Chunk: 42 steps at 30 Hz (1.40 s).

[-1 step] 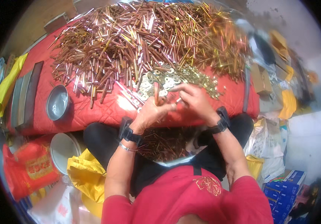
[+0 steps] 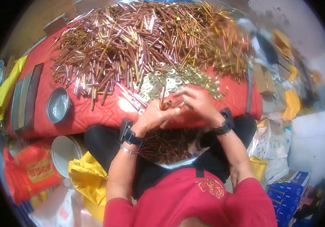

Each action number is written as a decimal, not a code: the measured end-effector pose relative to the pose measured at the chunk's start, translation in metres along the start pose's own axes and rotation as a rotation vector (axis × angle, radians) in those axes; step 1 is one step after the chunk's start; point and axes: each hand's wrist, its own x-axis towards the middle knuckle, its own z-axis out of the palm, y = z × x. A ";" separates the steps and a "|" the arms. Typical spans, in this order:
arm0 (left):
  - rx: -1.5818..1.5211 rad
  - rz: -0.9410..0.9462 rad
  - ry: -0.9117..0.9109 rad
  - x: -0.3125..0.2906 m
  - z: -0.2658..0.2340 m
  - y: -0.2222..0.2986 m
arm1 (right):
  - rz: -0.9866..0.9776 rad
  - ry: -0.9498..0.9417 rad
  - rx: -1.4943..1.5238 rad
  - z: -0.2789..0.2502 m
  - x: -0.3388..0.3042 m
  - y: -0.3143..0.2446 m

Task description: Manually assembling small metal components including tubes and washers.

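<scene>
My left hand [image 2: 155, 115] is closed around a few copper-coloured metal rods [image 2: 162, 94], one sticking up past its fingers. The fingers of my right hand [image 2: 199, 102] are bent in a pinch by my left thumb, around the end of a slim rod; blur hides the exact grip. Just beyond both hands lies a heap of flat silvery washers [image 2: 155, 84]. Small brass-coloured nuts [image 2: 204, 80] are spread to their right. Behind them a large pile of copper-coloured rods [image 2: 132, 41] covers the far half of the red cloth [image 2: 90, 113].
A metal bowl [image 2: 58, 105] stands on the cloth at left, near flat bars [image 2: 28, 98]. More rods [image 2: 166, 145] lie low between my knees. On the left are a round pail [image 2: 65, 155] and a yellow bag [image 2: 88, 172]; blue boxes [image 2: 289, 195] are stacked at lower right.
The rod sticking up from my left hand has tilted to the right, and more rod ends show there. My right fingers have shifted slightly.
</scene>
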 end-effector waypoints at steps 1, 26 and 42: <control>0.060 0.004 0.041 -0.001 -0.006 -0.005 | 0.043 -0.061 -0.020 -0.002 -0.002 -0.002; -1.126 0.042 0.023 0.034 -0.044 -0.036 | -0.671 0.436 -0.892 -0.079 0.115 0.027; -1.147 0.135 0.370 0.039 -0.062 -0.052 | -0.211 0.157 -0.768 -0.007 0.012 0.035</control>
